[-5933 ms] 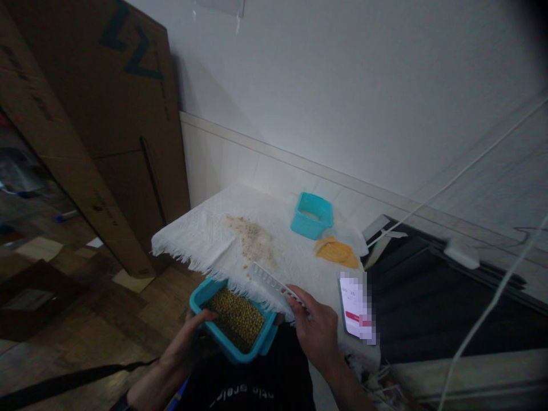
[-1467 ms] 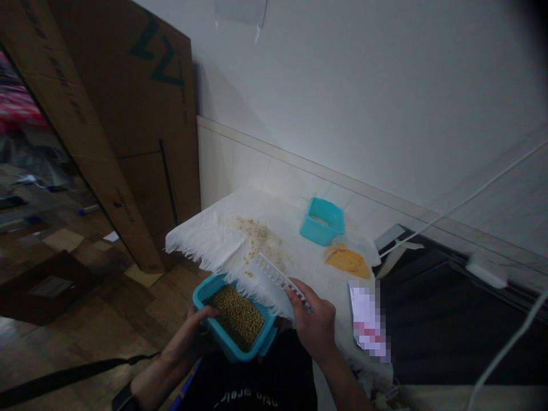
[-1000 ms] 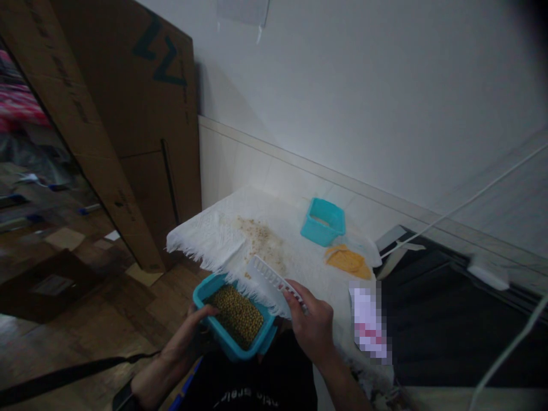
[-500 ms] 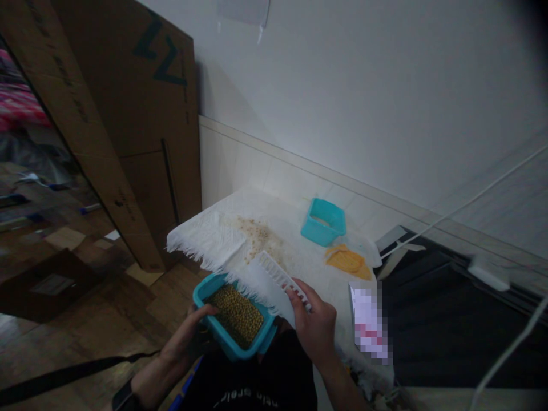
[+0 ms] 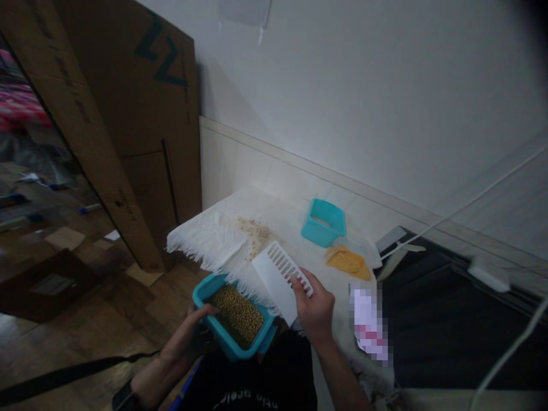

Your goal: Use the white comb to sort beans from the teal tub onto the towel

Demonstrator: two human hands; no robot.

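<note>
My left hand (image 5: pixel 190 331) grips the near left side of a teal tub (image 5: pixel 228 342) filled with small green beans (image 5: pixel 236 314), held just below the fringed edge of a white cloth (image 5: pixel 214 240). My right hand (image 5: pixel 314 308) pinches a white slotted plastic scraper (image 5: pixel 276 277) by its right end, its flat face raised and turned toward me above the cloth's edge. A patch of small brownish grains (image 5: pixel 257 234) lies on the cloth behind the scraper.
A second teal tub (image 5: pixel 323 222) stands further back on the cloth, with an orange rag (image 5: pixel 346 261) beside it. A phone (image 5: pixel 368 322) lies at the right edge. Large cardboard boxes (image 5: pixel 120 114) lean at the left. White cables (image 5: pixel 471 200) cross a dark surface at the right.
My right hand has lifted the scraper off the cloth and tilted it up, so its broad face now shows. The tub in my left hand has stayed put.
</note>
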